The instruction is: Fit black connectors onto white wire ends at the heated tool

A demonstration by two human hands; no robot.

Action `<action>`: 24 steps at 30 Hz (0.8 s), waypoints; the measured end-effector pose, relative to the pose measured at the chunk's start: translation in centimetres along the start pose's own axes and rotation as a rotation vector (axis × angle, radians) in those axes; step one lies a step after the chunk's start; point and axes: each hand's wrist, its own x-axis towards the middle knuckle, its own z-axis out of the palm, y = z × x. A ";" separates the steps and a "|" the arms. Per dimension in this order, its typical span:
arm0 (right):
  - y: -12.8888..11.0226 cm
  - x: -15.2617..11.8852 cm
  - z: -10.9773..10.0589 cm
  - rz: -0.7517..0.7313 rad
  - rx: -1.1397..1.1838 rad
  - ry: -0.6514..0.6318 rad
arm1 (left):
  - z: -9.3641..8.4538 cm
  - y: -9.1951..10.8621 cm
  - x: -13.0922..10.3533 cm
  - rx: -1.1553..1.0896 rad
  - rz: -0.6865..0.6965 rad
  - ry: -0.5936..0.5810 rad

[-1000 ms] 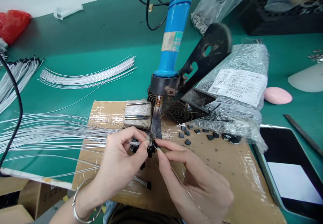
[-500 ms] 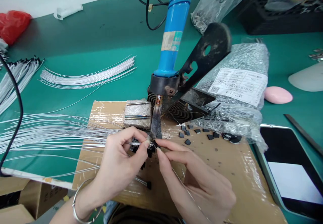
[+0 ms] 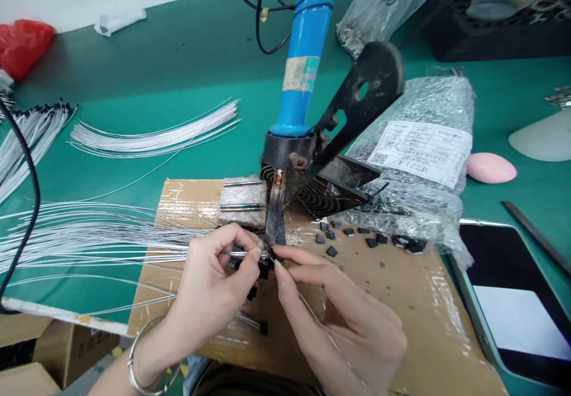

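My left hand pinches the end of a white wire just below the tip of a blue soldering iron, which is held in a black stand. Thin solder wire runs across my right hand, whose thumb and forefinger close on it beside the iron tip. The fingertips of both hands nearly meet there. Many white wires fan out to the left. Small black pieces lie under my fingers, partly hidden.
A brown board lies under the work, with small black squares on it. Beside it are a sponge block, bubble-wrapped bag, phone and pink egg-shaped object. Another wire bundle lies behind.
My right hand has shifted slightly left, along with the solder wire. My left hand has barely moved, and the blue iron leans a little further left.
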 end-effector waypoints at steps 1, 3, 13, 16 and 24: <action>0.0 0.0 0.0 0.000 0.001 0.002 | 0.0 0.0 0.0 -0.006 -0.001 0.002; 0.0 0.1 0.0 0.001 0.003 0.007 | 0.1 0.1 0.0 -0.023 -0.004 0.008; 0.0 -0.1 0.1 0.018 0.005 0.015 | 0.1 0.3 0.1 -0.063 -0.019 0.026; 0.0 -0.1 0.1 0.022 0.011 0.021 | 0.2 0.3 0.2 -0.066 -0.016 0.027; -0.1 -0.1 0.1 0.031 0.001 0.024 | 0.1 0.4 0.1 -0.074 -0.016 0.021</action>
